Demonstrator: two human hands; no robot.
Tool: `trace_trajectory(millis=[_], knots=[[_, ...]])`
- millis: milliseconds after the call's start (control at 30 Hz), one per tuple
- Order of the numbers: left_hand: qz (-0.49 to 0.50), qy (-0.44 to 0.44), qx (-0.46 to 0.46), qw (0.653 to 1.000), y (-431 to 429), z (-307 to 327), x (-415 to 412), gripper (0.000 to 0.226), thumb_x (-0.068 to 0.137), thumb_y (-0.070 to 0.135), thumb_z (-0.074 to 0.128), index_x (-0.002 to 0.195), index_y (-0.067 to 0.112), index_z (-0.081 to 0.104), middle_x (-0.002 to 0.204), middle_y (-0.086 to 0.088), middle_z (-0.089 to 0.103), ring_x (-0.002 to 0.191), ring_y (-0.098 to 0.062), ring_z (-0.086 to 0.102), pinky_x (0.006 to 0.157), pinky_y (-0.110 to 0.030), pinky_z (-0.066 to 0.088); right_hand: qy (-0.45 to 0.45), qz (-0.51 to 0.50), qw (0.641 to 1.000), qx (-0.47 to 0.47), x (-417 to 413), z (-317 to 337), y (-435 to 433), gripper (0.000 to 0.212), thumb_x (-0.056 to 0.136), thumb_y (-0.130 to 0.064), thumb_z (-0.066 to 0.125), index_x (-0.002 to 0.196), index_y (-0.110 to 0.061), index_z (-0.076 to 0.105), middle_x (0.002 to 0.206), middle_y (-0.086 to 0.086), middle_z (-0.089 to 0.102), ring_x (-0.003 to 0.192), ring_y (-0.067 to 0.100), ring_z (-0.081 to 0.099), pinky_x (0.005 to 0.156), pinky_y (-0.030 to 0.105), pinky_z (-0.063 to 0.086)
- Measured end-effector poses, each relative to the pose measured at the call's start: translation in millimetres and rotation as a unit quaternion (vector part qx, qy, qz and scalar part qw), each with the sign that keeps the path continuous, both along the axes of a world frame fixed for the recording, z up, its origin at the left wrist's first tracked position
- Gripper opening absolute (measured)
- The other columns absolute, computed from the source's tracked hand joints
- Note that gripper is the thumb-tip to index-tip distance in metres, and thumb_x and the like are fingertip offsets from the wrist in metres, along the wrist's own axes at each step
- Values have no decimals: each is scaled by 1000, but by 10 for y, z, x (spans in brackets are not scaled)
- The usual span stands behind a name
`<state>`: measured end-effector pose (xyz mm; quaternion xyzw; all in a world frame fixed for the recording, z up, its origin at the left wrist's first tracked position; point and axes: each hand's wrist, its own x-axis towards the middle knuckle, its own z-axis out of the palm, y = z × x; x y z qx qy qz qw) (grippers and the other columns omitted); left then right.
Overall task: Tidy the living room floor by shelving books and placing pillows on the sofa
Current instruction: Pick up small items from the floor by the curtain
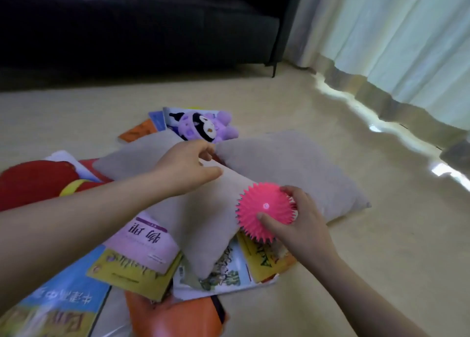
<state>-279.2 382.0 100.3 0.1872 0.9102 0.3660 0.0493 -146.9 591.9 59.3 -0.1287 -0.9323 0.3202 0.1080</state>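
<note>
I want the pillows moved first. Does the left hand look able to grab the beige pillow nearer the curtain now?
Probably yes: the left hand is empty, fingers loosely curled at the corner of that pillow, nothing lying between. The right hand holds the pink spiky ball.

I see two beige pillows (292, 169) of matt, softly napped cloth. The pink ball (264, 209) looks like rubbery plastic, spiked and faintly shiny. Near left, the book covers (142, 245) are glossy paper. Farther off, the purple toy (203, 127) is fuzzy plush, and the floor (381, 235) at right gleams smooth.
</note>
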Motion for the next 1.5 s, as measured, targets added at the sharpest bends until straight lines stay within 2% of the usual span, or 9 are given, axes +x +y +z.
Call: trace_trajectory(millis=[267,367,500,600,767,967,1067,1267,1500], knots=[[138,-10,-17,990,-1107,-183,-198,53,74,34,73,120,11,59,116,-5,63,101,-21,60,91,-31,48,-3,122,993,3,-546,159,-814,67,65,-55,76,122,-30,52,116,-9,53,106,10,52,87,28,40],[169,-24,-44,984,-1463,-284,-194,47,78,26,72,121,9,59,117,-6,62,103,-24,60,90,-31,47,-5,160,987,9,-677,175,-1114,67,68,-50,78,125,-29,49,118,-9,51,107,8,49,82,22,33],[212,-23,-76,974,-1881,-415,-170,34,77,26,70,106,11,62,107,-9,67,99,-27,61,81,-35,49,-13,195,981,6,-845,172,-1470,67,69,-48,78,126,-28,49,120,-9,49,108,8,49,85,21,35],[204,-41,-133,969,-2124,-596,-152,34,73,32,70,101,14,63,103,-7,64,99,-27,60,76,-34,46,-13,206,978,-2,-968,131,-1681,69,66,-51,79,124,-28,51,119,-8,52,107,11,53,89,25,41],[193,-85,-189,959,-2266,-867,-131,63,73,41,73,128,19,52,120,-12,50,113,-30,52,92,-36,45,-3,215,976,-20,-1071,0,-1891,69,58,-61,71,119,-31,53,115,-10,56,103,9,56,90,30,47],[165,-103,-232,953,-2222,-1124,-138,70,74,43,72,132,16,44,129,-14,43,110,-35,54,88,-34,43,-10,217,976,-20,-1080,-134,-1954,65,63,-56,78,119,-32,53,114,-12,55,101,9,56,88,29,47],[159,-112,-250,949,-2214,-1251,-138,76,73,46,72,136,19,40,138,-11,33,113,-37,49,93,-37,41,-11,213,977,-22,-1095,-177,-1977,66,63,-55,79,118,-31,54,113,-12,56,100,10,57,88,31,48],[159,-77,-283,943,-2152,-1454,-142,69,72,47,71,130,22,43,139,-14,21,109,-37,39,92,-37,40,-21,210,976,-50,-1116,-232,-2031,71,54,-67,69,115,-36,54,111,-14,57,99,7,58,85,33,51],[187,-32,-267,945,-2095,-1646,-174,69,71,44,73,129,25,40,138,-14,21,109,-36,35,91,-38,40,-29,200,977,-65,-1142,-258,-2062,62,59,-58,77,112,-36,55,109,-13,59,96,4,59,81,28,49]])
